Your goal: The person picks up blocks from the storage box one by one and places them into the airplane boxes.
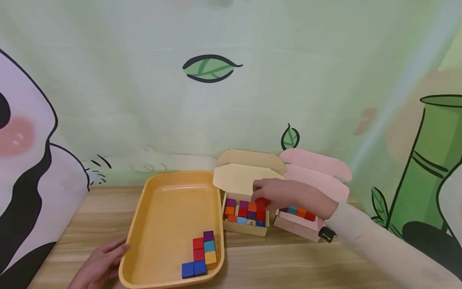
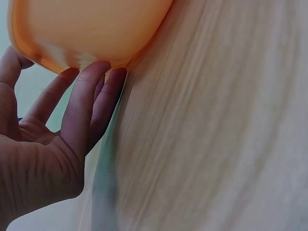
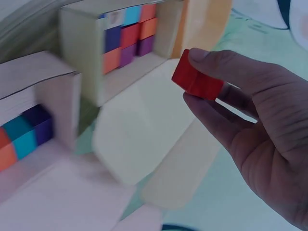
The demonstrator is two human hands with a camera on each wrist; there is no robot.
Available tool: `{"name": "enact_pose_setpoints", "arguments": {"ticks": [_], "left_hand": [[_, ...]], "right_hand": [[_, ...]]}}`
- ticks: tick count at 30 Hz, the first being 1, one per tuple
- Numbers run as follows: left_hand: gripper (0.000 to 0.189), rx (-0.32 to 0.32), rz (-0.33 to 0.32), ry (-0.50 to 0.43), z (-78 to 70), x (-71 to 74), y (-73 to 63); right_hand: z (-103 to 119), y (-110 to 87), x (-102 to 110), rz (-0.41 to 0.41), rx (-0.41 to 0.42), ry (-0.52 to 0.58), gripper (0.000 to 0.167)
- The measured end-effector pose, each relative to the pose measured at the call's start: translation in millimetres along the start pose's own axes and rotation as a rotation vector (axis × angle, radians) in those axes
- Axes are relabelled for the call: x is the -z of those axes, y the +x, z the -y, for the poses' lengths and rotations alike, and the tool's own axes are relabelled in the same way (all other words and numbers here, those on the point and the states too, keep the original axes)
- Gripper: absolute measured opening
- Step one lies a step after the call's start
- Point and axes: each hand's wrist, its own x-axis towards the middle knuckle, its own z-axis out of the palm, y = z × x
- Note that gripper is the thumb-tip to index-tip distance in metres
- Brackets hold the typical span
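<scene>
My right hand pinches a red block between thumb and fingers, over the cream box of coloured cubes. Seen from the right wrist, the right hand's other fingers are partly hidden behind the block. At the yellow tray, my left hand holds the left rim near the front corner, its fingertips against the outer wall in the left wrist view. Red cubes, blue cubes, a purple cube, a teal cube and a yellow cube sit in the tray's front right corner.
To the right stands a pink box with more coloured cubes, partly behind the right forearm. Both boxes have raised lids leaning toward the printed backdrop. The tray and boxes rest on a wood-grain table. A small black object is at the right sleeve.
</scene>
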Motion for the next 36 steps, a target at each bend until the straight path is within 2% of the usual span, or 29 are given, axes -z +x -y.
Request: {"name": "enact_pose_setpoints", "arguments": {"ticks": [5,11,19,23,28,31,36], "left_hand": [[0.082,0.001,0.008,-0.011,-1.6,1.3,0.7],[0.082,-0.004,-0.003,-0.009,-1.3,-0.2,0.3],[0.08,-0.013,0.0,-0.004,-0.1,-0.6,0.1],[0.082,-0.001,-0.013,0.001,0.2,-0.7,-0.6],[0.082,0.009,-0.035,0.002,0.4,0.4,-1.5],[0.081,-0.003,-0.018,0.014,-0.4,-0.1,-2.1],[0.08,0.002,-0.029,0.032,-2.3,-1.4,-1.4]], "right_hand": [[-12,-19.0,-11,0.068,-0.069,0.066,0.035],[-31,-39.3,-24,0.082,-0.16,0.146,0.026],[-59,-47.9,-39,0.13,-0.233,0.235,0.026],[-71,-46.0,-49,0.15,-0.224,0.259,0.028],[-81,-38.7,-59,0.173,-0.205,0.217,0.027],[-84,-36.5,-63,0.179,-0.192,0.202,0.027],[-87,-39.6,-71,0.139,-0.118,0.193,0.03]]}}
